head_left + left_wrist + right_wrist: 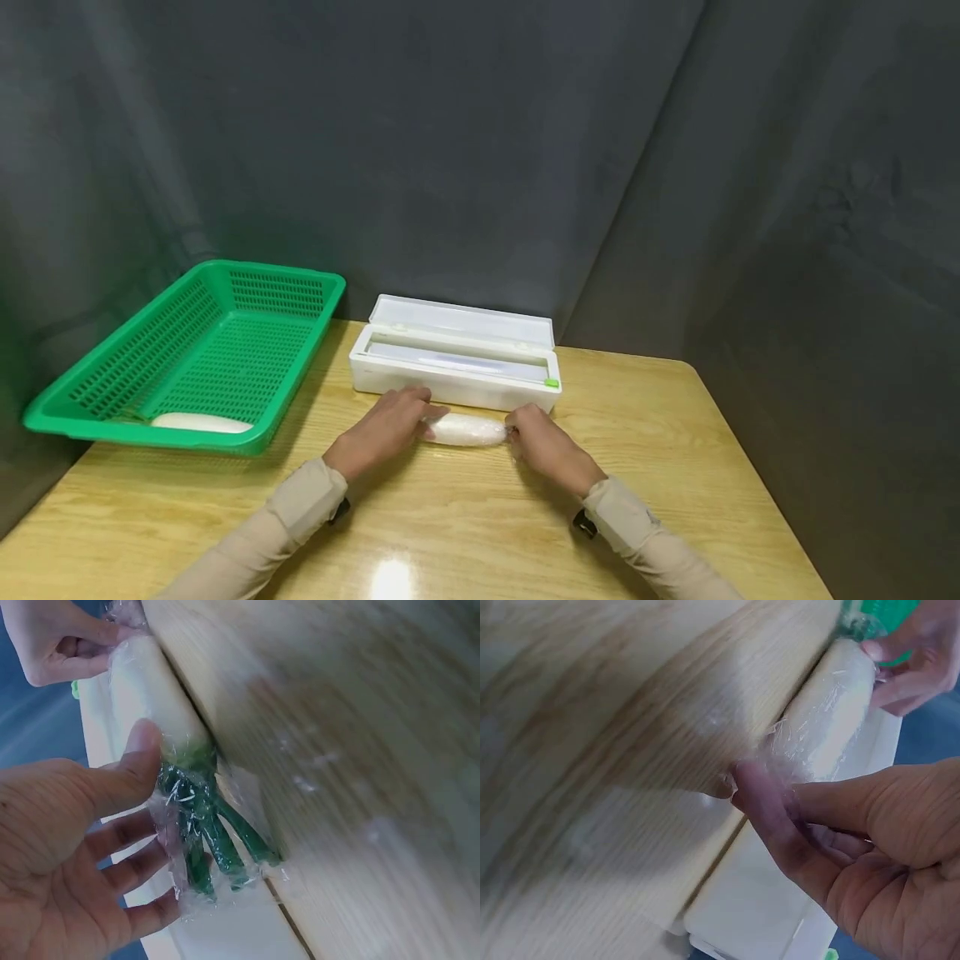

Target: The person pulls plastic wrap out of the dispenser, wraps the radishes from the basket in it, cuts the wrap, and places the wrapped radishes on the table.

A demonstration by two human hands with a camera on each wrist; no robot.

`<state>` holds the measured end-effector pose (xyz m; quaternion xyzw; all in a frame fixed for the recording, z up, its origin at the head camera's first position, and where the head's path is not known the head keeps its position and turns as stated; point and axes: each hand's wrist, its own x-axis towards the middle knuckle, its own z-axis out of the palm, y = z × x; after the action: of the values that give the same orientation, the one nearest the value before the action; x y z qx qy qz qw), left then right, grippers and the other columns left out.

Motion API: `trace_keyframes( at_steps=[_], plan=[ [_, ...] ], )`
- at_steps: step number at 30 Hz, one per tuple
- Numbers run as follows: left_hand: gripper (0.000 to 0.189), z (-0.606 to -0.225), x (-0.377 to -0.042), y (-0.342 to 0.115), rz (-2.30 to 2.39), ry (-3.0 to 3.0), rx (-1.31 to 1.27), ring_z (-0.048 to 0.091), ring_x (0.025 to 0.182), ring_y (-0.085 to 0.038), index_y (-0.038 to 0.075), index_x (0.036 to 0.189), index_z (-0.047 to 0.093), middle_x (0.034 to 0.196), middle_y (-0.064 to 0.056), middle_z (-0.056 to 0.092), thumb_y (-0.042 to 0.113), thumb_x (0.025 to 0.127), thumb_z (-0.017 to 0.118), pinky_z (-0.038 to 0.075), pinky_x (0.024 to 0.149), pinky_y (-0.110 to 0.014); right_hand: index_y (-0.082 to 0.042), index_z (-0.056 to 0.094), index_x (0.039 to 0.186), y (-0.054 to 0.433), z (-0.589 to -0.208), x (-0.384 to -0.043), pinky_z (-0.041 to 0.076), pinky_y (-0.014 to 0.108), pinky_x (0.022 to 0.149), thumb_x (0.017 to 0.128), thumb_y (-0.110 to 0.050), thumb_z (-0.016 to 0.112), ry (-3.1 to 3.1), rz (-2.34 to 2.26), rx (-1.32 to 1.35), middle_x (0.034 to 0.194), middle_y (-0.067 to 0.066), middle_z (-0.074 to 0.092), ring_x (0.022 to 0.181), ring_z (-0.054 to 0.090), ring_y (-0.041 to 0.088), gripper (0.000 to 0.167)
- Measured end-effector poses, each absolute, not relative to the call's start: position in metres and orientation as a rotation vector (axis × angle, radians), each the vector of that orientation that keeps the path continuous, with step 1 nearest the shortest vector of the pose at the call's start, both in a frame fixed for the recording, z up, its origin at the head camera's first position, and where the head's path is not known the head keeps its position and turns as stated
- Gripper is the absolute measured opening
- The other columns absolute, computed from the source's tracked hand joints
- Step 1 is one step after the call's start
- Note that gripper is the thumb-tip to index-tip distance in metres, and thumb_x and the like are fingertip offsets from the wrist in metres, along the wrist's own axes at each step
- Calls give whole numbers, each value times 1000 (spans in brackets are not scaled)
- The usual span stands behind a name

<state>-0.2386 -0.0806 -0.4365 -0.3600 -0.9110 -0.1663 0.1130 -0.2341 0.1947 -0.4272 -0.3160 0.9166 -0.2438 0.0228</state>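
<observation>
A white radish point(467, 430) wrapped in clear cling film lies crosswise on the wooden table, just in front of a white cling film box. In the left wrist view its trimmed green stems point(214, 832) show through the film. My left hand point(393, 425) holds the stem end, thumb against the radish top and fingers behind the wrapped stems. At the tapered end, my right hand point(546, 443) pinches the gathered film point(780, 761) between thumb and curled fingers.
The cling film box point(450, 385) has its lid point(461, 321) up and a roll inside; a small green piece point(552, 383) sits at its right front. A green plastic basket point(296, 367) at left holds another white radish point(201, 423). Dark curtains point(480, 150) surround the table point(480, 533).
</observation>
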Motion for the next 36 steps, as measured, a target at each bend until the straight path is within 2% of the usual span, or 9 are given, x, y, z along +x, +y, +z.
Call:
trace_keyframes(
  at_steps=[2,5,9,10,13,18,21,27,36],
  plan=[
    [43,-439,-240,-81,-443,-2625,-1092,40,64,-9,7,123,78,77,0,54,22,83,83,38,56,-22,2,57,65,197,-427,-235,33,16,49,89,23,56,2786,-830,-953,57,2,51,51,42,2,32],
    [39,-441,-241,-81,-384,-2590,-1114,49,65,-14,7,119,79,80,-2,57,22,83,83,43,57,-25,9,69,94,200,-423,-233,41,19,55,86,20,68,2734,-886,-906,75,8,61,63,52,7,14],
    [36,-442,-241,-80,-373,-2585,-1122,54,67,-17,8,118,78,82,-3,59,21,84,83,45,59,-27,7,55,140,208,-418,-226,54,32,76,86,15,74,2736,-740,-949,113,17,62,88,60,18,58],
    [36,-441,-241,-81,-374,-2586,-1116,54,67,-17,8,117,78,81,-3,59,20,84,83,45,59,-27,6,51,144,209,-418,-225,56,35,81,88,15,72,2758,-659,-1012,119,19,61,95,62,21,61],
    [34,-441,-241,-81,-375,-2582,-1108,54,67,-16,9,116,79,80,-2,59,19,84,83,46,59,-27,2,57,137,210,-421,-229,58,38,83,92,14,68,2861,-423,-1239,119,17,66,99,67,25,48],
    [35,-441,-240,-81,-344,-2573,-1121,52,68,-13,10,117,78,81,0,57,20,84,83,45,60,-26,-6,70,109,205,-426,-242,56,29,65,89,5,77,3025,-137,-1448,96,7,72,82,69,19,24],
    [36,-445,-240,-82,-334,-2550,-1137,51,67,-13,11,118,78,81,0,57,23,84,82,44,60,-26,-5,70,114,202,-428,-241,57,31,68,88,4,79,3011,-115,-1448,101,8,70,86,69,21,30],
    [41,-449,-241,-89,-501,-2550,-1109,67,76,-17,6,122,71,90,-3,73,22,85,82,56,68,-33,-2,62,134,193,-428,-238,61,34,79,88,-1,82,2888,-210,-1406,116,13,70,99,72,26,49],
    [32,-445,-241,-107,-618,-2720,-1099,72,90,-13,12,112,76,100,2,78,12,82,86,57,74,-31,-1,71,126,195,-423,-249,60,34,87,92,-9,80,2737,-403,-1362,116,12,74,103,71,22,37]
  ],
)
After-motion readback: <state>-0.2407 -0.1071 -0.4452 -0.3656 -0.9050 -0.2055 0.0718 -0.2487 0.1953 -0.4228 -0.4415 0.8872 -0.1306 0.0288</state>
